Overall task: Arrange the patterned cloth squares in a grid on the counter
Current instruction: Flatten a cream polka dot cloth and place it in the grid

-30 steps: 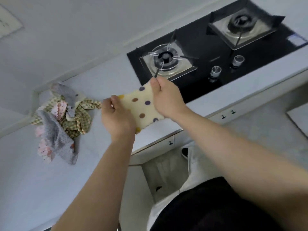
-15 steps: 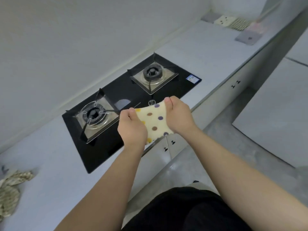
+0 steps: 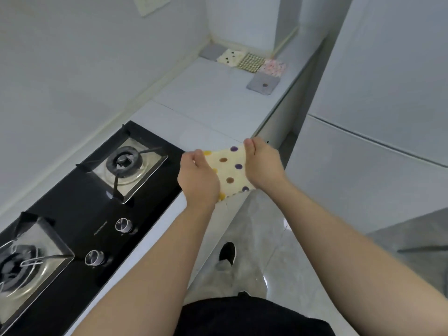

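The person held a cream polka-dot cloth square [image 3: 230, 170] stretched between both hands, in the air above the front edge of the desk [image 3: 206, 105], just to the right of the black gas hob [image 3: 80, 204]. Purple, brown and yellow dots showed on the fabric. The left hand [image 3: 198, 180] gripped the cloth's left edge with its fingers curled round it, the back of the hand toward the camera. The right hand [image 3: 263, 163] gripped the right edge, fingers likewise curled over the fabric.

Well apart from the hands, at the far end of the desk by the wall corner, five squares lay flat. Four sat in a row, edge to edge: a plain grey square [image 3: 210, 51], a cream spotted square [image 3: 230, 57], a checked square [image 3: 251, 61] and a pink floral square [image 3: 274, 67]. A grey square with a brown dot [image 3: 263, 84] lay just in front of the pink one. A black shoe [image 3: 228, 253] showed on the pale floor below the hands.
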Available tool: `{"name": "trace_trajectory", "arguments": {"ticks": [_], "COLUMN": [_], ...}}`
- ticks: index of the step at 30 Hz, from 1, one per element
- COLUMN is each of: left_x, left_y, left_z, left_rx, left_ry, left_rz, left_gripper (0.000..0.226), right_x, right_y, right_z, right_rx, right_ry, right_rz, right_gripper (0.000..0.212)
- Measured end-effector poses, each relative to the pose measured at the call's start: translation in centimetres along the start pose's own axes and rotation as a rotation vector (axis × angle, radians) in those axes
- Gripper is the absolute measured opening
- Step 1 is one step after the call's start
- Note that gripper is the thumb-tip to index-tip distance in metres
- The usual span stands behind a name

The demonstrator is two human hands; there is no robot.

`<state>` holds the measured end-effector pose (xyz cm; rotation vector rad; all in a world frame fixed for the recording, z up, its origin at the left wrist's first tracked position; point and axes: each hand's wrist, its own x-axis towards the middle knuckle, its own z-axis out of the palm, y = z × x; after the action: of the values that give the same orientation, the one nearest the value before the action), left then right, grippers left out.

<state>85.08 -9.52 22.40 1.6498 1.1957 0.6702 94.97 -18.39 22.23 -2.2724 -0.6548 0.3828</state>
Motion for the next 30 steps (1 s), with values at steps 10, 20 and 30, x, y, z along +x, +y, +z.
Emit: {"name": "trace_trajectory", "arguments": {"ticks": [10,20,30], "left_x": [15.5,26.1,37.0], "left_y": [1.0,5.9,5.2], "left_z": [11.8,22.6,25.0], "left_rx": [-0.048,-0.028,0.113], "left_ry": [0.008,-0.108,-0.157], "left_rz": [-0.125,-0.24,-0.36], "left_gripper": [0.028,0.031,0.022], "right_x": [19.3,33.8,48.1], "right_y": [1.8,5.9,4.9], "right_z": [0.4,-1.1,4.1], "right_rx": [-0.006,-0.022,-0.03], "right_ry": [-0.076,-0.049,-0.245], "right_rz": [0.078,0.185,0.176], "right_gripper": [0.017,0.032,0.038]}}
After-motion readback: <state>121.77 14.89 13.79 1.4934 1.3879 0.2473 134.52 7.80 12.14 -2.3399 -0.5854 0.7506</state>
